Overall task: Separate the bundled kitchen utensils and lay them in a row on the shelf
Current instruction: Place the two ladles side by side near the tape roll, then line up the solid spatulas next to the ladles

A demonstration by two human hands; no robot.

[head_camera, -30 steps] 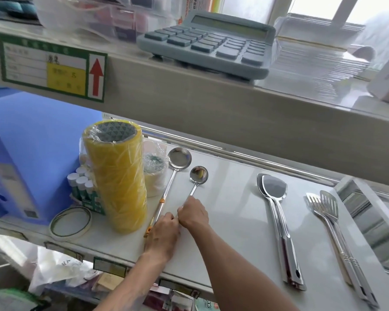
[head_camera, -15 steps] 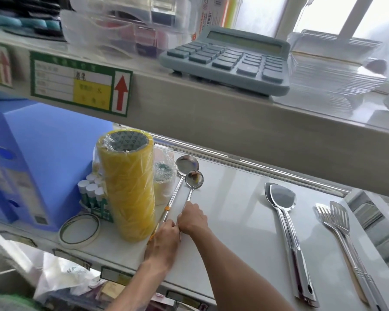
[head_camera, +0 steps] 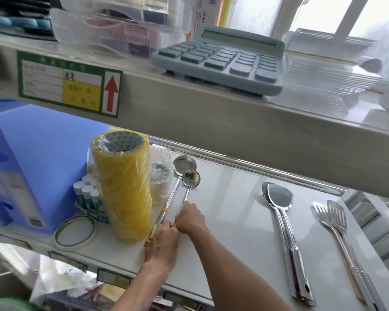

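Note:
Two steel ladles lie on the white shelf. The larger ladle, with orange bands on its handle, lies against the tape rolls. The smaller ladle lies just right of it, bowls almost touching. My left hand is closed over the larger ladle's handle end. My right hand grips the smaller ladle's handle. Further right, two solid turners lie stacked, and two slotted turners lie overlapping near the right edge.
A tall yellow stack of tape rolls stands left of the ladles, with a smaller wrapped roll, glue sticks, a flat tape ring and a blue box. A calculator sits on the shelf above.
The smaller ladle has swung left, so its bowl now sits close beside the larger ladle's bowl. Both hands stay on the handles. The camera view has shifted.

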